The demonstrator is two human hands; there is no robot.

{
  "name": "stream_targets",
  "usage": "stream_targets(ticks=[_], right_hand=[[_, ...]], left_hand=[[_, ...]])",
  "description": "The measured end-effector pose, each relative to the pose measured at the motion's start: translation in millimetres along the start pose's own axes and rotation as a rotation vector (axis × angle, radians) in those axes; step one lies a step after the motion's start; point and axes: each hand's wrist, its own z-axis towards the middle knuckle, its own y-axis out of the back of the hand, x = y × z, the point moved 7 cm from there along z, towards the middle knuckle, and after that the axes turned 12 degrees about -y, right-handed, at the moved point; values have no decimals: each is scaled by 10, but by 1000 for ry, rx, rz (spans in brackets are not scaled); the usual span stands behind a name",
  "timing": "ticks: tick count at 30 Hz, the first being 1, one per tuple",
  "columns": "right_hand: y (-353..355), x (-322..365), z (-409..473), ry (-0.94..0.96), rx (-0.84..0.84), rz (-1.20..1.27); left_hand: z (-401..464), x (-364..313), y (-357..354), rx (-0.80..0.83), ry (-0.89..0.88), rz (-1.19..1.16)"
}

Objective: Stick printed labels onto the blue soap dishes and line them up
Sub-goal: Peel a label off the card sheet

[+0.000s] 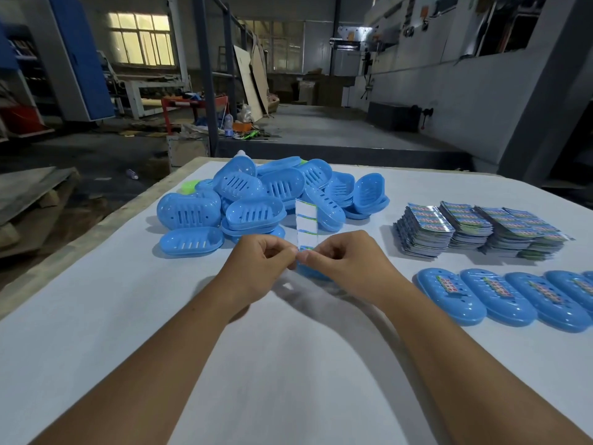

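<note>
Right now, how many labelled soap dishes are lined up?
4 clearly, in a row at the table's right front: first, second, third, fourth. A fifth is barely visible at the frame edge.

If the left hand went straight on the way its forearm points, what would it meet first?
Probably the label strip that the left hand and right hand both pinch at its lower end. Beyond it lies the pile of blue soap dishes on the table. Depth is unclear from one view.
</note>
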Motion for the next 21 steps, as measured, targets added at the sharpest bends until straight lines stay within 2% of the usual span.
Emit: stream_targets(ticks=[3,6,12,21], right_hand=[[-13,0,3,-3,24,13],[24,-40,28,-53,1,44],[148,-140,66,-168,-13,105],[205,-262,97,-307,-11,111]], left_hand=[[-4,-14,-25,23,-13,17],[-2,4,9,-21,7,60],[16,66,186,-143,61,267],[23,92,286,-156,92,486]])
